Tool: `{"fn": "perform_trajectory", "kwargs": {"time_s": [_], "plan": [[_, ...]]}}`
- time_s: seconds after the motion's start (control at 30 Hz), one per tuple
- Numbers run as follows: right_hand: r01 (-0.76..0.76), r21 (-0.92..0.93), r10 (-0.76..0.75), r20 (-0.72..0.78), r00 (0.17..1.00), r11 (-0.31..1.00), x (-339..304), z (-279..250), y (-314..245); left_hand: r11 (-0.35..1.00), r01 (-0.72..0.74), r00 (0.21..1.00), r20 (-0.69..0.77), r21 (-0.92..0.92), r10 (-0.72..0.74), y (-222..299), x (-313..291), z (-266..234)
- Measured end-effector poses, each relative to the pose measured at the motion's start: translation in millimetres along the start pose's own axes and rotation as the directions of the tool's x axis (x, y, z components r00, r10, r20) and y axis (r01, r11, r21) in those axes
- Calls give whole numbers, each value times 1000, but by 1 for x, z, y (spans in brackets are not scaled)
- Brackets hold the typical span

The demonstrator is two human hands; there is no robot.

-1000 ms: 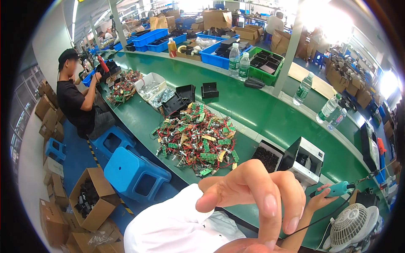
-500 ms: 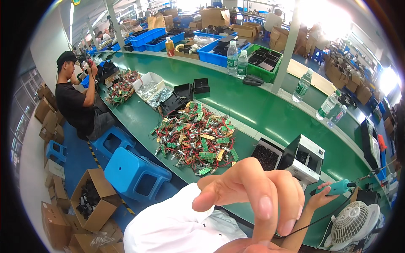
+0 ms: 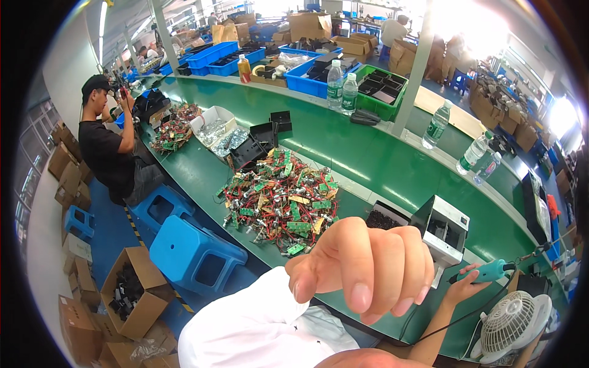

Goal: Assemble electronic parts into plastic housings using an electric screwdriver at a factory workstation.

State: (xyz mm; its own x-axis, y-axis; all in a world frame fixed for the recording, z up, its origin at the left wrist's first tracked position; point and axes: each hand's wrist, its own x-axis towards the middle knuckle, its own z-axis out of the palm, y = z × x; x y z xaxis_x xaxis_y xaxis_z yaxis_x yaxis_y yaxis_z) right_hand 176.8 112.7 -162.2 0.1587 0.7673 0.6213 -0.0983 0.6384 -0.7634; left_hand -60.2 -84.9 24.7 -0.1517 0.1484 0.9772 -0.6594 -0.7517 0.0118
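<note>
My left hand (image 3: 368,264) is raised large in front of the view. Its fingers curl downward, the thumb stands apart from them, and nothing shows in its grasp. My right hand (image 3: 464,286), near the right end of the green bench (image 3: 368,156), is wrapped around a teal electric screwdriver (image 3: 489,273) with a cord. Behind the left hand lies a heap of small green circuit boards with red wires (image 3: 282,199). A tray of small dark screws (image 3: 385,218) is partly hidden by that hand. Beside it stands a white and black box-shaped machine (image 3: 443,230).
A white fan (image 3: 508,325) stands by my right forearm. Plastic bottles (image 3: 437,126) and blue bins (image 3: 307,83) line the far ledge. Blue stools (image 3: 193,251) and a carton of black parts (image 3: 138,291) are on the left floor. A co-worker (image 3: 110,141) sits further along the bench.
My left hand's fingers have curled in closer together, and the hand has shifted slightly up and left. My right hand still holds the screwdriver in nearly the same place.
</note>
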Motion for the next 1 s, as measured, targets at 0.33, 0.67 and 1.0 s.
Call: {"fn": "perform_trajectory", "kwargs": {"time_s": [0.33, 0.67, 1.0], "plan": [[-16, 13, 16, 5, 1000, 1000, 0, 1, -1, 997, 66, 998, -10, 49, -65, 7, 4, 0], [-21, -15, 21, -5, 1000, 1000, -1, -1, 1, 997, 73, 995, 65, -38, -70, 6, 9, 2], [25, -4, -25, -1, 1000, 1000, 0, 4, -1, 991, 16, 993, 119, -132, 0, -4, 9, 2]]}}
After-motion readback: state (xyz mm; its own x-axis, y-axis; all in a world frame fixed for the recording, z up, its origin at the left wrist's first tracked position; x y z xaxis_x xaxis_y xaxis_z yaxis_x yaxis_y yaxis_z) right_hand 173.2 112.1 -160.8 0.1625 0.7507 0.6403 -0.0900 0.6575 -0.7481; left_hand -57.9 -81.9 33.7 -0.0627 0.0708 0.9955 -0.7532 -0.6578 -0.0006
